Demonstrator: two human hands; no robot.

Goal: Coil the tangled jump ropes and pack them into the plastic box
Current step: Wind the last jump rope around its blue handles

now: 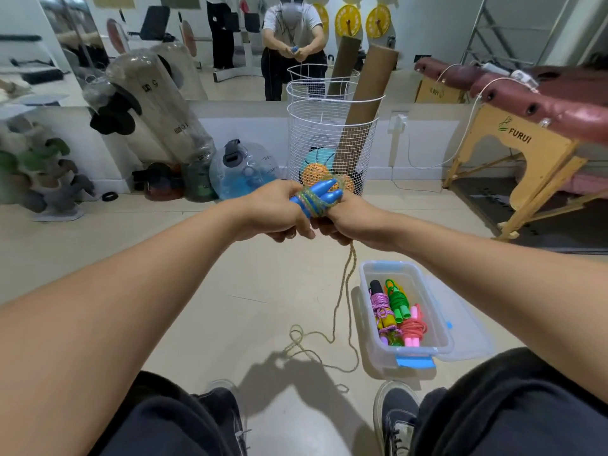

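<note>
At frame centre, both hands, left (274, 210) and right (345, 218), grip the blue handles (320, 194) wound with rope (342, 291), its tail hanging to the floor beside the box (368, 311) at lower right.

Both hands (306, 215) grip blue handles (320, 195), rope (342, 291) hanging by box (404, 352).

At centre frame we see blue handles (318, 195) wrapped in a yellow-green rope (342, 291). Lower right, our clear box (424, 352) has blue latches and holds purple (381, 304), green (398, 301) and pink ropes (414, 327). Upper right, yellow discs (348, 20); the floor (164, 258) is beige.
</note>
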